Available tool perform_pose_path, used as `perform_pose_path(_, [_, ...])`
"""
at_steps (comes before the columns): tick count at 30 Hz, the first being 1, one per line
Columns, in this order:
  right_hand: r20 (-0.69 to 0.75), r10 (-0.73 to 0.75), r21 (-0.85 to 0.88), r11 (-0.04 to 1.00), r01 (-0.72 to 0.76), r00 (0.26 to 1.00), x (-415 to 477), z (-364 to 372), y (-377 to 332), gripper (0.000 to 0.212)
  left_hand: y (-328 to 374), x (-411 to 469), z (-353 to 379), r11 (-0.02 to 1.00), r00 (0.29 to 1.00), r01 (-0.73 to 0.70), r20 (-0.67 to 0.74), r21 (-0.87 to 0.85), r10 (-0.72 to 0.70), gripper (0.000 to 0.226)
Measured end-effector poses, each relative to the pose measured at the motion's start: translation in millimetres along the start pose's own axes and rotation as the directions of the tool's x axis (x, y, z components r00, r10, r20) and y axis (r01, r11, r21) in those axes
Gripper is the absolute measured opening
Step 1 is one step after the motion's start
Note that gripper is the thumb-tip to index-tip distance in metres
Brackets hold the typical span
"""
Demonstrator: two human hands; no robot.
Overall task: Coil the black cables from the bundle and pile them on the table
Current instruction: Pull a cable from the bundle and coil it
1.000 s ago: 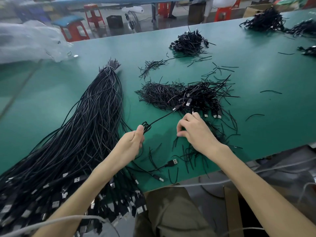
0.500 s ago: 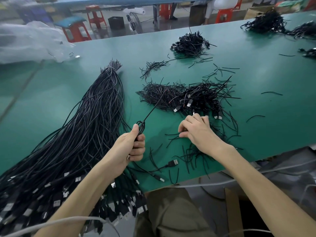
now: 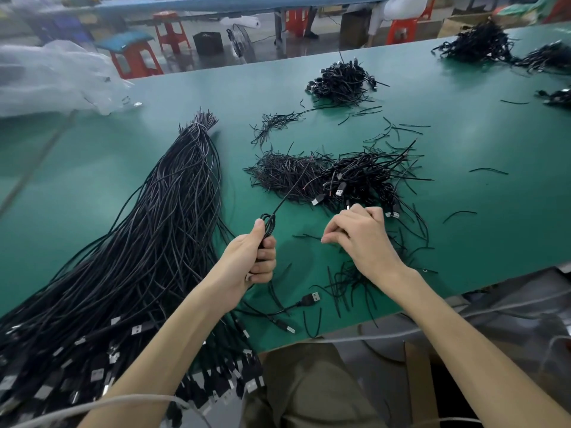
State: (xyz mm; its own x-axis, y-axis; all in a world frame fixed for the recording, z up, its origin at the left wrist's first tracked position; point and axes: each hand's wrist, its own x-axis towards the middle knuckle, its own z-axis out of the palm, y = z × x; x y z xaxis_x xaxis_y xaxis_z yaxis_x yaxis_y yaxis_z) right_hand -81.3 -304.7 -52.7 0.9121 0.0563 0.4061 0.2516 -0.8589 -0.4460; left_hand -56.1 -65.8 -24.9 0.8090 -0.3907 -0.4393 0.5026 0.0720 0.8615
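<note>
Starting nearest, along the bench [image 3: 463,143] edge: leaving the long bundle [image 3: 148,242] of black cables lying down the left side, plug ends toward the lap, looking thick and tied at its far tip. Leaving one loose cable [image 3: 310,299] with a plug beside the left forearm, untouched.

Clenching the left hand [image 3: 247,261] round a small coil [image 3: 268,225], thumb pressing along it. Having turned that fist thumb-up over the past second, now holding the loops upright rather than low and sideways, with the free tail [image 3: 289,191] pointing up and away toward the pile instead of trailing off to the right. Judging by this, reaching the end of winding and getting ready for binding.

Hovering the right hand [image 3: 361,239] just right of the coil, over scattered short black strands [image 3: 343,282]. Having risen from lying flatter on them, now curling the fingers with the tips drawn together. Possibly pinching one strand as a tie, though being too thin to tell whether anything is held.

Further out, touching nothing in the pile [image 3: 358,177] of coiled cables just beyond the right hand, unchanged from a second ago. Further still, leaving a second heap [image 3: 343,80] alone.

Probably closing out one cable's cycle, with tying and dropping on the pile yet to come and most of the bundle waiting.
</note>
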Motion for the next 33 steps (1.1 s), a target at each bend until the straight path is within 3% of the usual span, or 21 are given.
perform_pose_path(4, [-0.066,0.047,0.032,0.998,-0.045,0.997,3,-5,-3,0.011,-4,5,4,1.000,1.000,-0.011,-0.027,0.026,0.012,0.045])
perform_pose_path(7, [-0.150,0.164,0.183,0.974,-0.136,0.975,4,-6,-9,0.007,-8,9,8,0.999,0.998,-0.021,-0.052,0.045,0.023,0.045])
perform_pose_path(10, [-0.234,0.165,0.180,0.976,-0.124,0.958,3,-7,-17,0.001,-12,13,11,0.997,0.996,-0.028,-0.079,0.069,0.034,0.046])
perform_pose_path(15, [-0.079,0.270,0.264,0.934,-0.241,0.960,2,-4,-17,0.019,-16,16,8,0.997,0.997,-0.021,-0.071,0.070,0.026,0.046])
perform_pose_path(18, [0.007,0.271,0.217,0.939,-0.266,0.962,-3,-6,-15,0.024,-19,17,5,0.998,0.997,-0.019,-0.074,0.060,0.024,0.046])
perform_pose_path(21, [-0.047,0.299,0.245,0.928,-0.279,0.953,-6,-11,-19,0.018,-20,16,6,0.996,0.996,-0.030,-0.084,0.083,0.037,0.046])
perform_pose_path(26, [-0.182,0.346,0.514,0.832,-0.211,0.920,-7,-23,-53,0.007,-22,13,13,0.976,0.991,-0.088,-0.084,0.201,0.106,0.044])
perform_pose_path(29, [-0.137,0.275,0.590,0.794,-0.145,0.952,-13,-16,-78,0.007,-24,11,17,0.962,0.986,-0.127,-0.079,0.243,0.150,0.047])
perform_pose_path(33, [-0.054,0.289,0.594,0.779,-0.202,0.956,-14,7,-89,0.008,-24,7,21,0.959,0.986,-0.146,-0.042,0.243,0.161,0.053])
